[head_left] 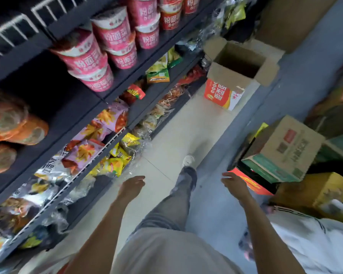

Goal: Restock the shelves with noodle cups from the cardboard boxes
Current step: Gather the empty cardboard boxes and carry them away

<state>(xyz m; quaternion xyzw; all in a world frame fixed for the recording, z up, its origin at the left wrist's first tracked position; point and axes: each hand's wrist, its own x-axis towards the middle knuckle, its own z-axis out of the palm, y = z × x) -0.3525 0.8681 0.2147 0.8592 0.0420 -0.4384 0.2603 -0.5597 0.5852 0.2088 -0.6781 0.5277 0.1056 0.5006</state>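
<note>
Both arms are held out low over the pale tiled floor (172, 123). The left hand (132, 185) is seen with its fingers loosely curled and nothing held in it; the right hand (235, 184) is likewise relaxed and empty, its fingers slightly bent. Grey trousers and a white shoe (189, 160) are seen between the two hands.

The noodle cups (99, 54) are stacked in tilted columns on an upper level of the dark metal shelves (115, 82) at the left. They are round, tapered tubs with glossy pink and red wrappers and white rims, printed with large white Chinese characters that are blurred but appear to read 粉面菜. Further left, orange round tubs (10, 123) are seen on the same level, their print too blurred to be read.

An open cardboard box (238, 66) of plain brown board is stood on the floor at the end of the shelves, its flaps spread; its inside is dark and no contents can be made out. A red and yellow panel with Chinese writing is printed on its lower side. More cardboard boxes (285, 149), one with a green band, are piled at the right.

Lower shelf levels are filled with crinkled foil and plastic snack bags (99, 135) in purple, yellow and clear film, fronted by white wire rails
</note>
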